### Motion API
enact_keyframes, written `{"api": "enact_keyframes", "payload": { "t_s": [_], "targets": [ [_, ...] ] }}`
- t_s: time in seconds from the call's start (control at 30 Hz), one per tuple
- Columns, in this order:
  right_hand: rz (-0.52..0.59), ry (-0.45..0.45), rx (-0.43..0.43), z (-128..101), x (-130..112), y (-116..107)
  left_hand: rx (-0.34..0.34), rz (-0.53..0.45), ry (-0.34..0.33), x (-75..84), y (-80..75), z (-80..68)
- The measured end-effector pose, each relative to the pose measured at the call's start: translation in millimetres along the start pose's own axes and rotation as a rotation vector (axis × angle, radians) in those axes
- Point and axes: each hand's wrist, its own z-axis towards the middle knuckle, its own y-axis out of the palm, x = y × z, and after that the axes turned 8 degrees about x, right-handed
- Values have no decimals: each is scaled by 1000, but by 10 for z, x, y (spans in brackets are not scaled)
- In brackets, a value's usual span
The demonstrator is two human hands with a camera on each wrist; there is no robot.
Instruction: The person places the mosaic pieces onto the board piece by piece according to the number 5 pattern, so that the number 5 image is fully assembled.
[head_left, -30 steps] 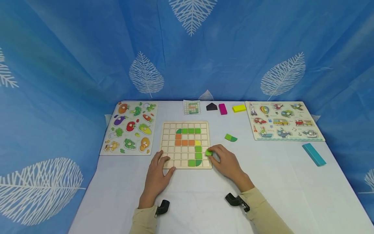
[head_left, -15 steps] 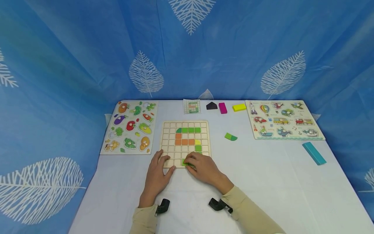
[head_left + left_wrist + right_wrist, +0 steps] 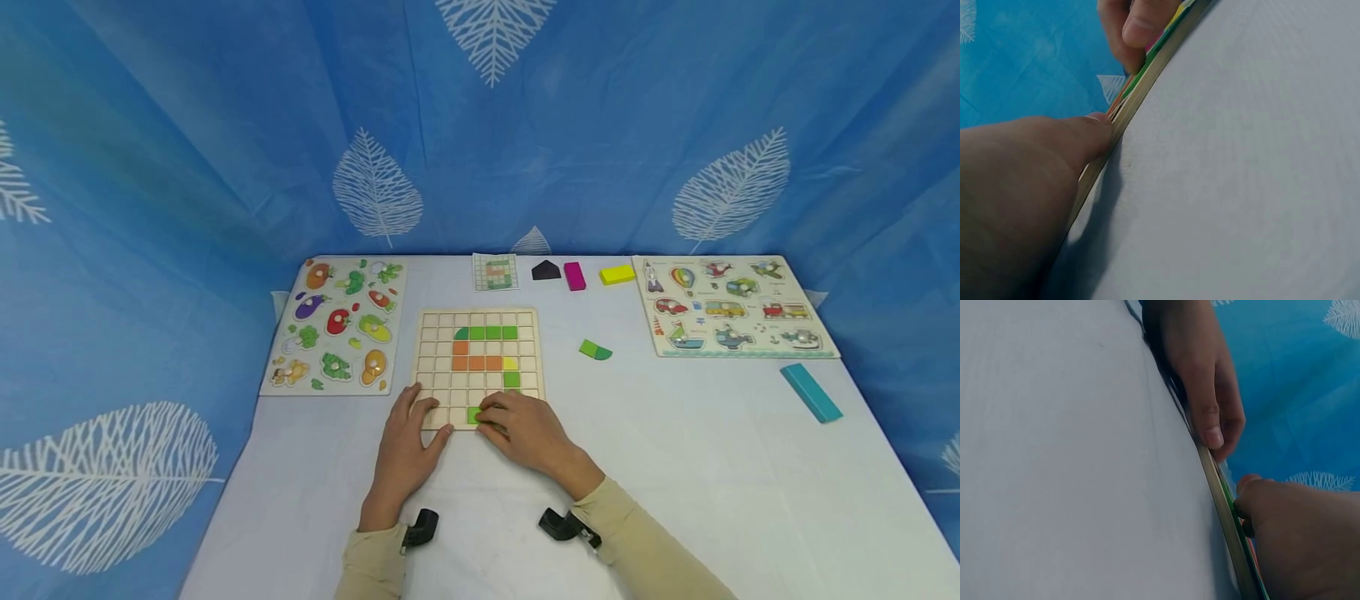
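Observation:
A wooden grid board (image 3: 437, 343) lies in the middle of the white table and carries green, orange and yellow tiles. My left hand (image 3: 429, 417) rests flat on its near left corner, with the thumb against the front edge (image 3: 1141, 81). My right hand (image 3: 489, 417) lies over the bottom row with curled fingers and pinches a green tile (image 3: 473, 414) that sits on the board. In the right wrist view the right hand (image 3: 1297, 537) is at the board's edge (image 3: 1222, 512), with the left hand (image 3: 1204, 381) just beyond. Cells under the right hand are hidden.
A vegetable peg puzzle (image 3: 335, 327) lies on the left and a vehicle peg puzzle (image 3: 731, 307) on the right. At the back are a pattern card (image 3: 495, 272) and black (image 3: 545, 271), magenta (image 3: 573, 276) and yellow (image 3: 617, 274) blocks. A green piece (image 3: 594, 350) and a teal bar (image 3: 811, 392) lie to the right.
My right hand carried the green tile from the board's right edge leftward to the bottom row and has stayed there for the last half second. The left hand has not moved.

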Motion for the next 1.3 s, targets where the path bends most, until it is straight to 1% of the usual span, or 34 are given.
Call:
{"api": "enact_keyframes", "payload": {
  "t_s": [0.13,0.23,0.33,0.43,0.53,0.6,0.63,0.7,0.77,0.9,1.07,1.3],
  "targets": [
    [40,24,37,-108,169,-48,-1,-8,-13,12,-1,-4],
    [62,106,98,-205,403,-146,-1,-8,-14,13,-1,-2],
    [41,245,159,-300,705,-291,-1,-9,-15,14,0,2],
    [2,413,179,-390,1014,-449,-8,-5,-23,7,11,4],
    [-20,567,135,-472,1258,-569,-15,-4,-36,7,22,-2],
    [-13,633,94,-517,1360,-616,-24,-5,-47,13,24,-8],
    [-7,651,78,-536,1394,-626,-29,-8,-53,17,23,-12],
    [13,664,73,-552,1420,-631,-35,-7,-58,15,24,-17],
    [23,654,99,-549,1415,-618,-41,-5,-61,11,19,-13],
    [25,640,138,-527,1377,-604,-28,-3,-46,6,16,-4],
    [42,639,110,-538,1364,-608,-18,-4,-40,11,13,-3],
    [70,655,118,-559,1348,-622,-6,-2,-26,12,10,2]
  ]
}}
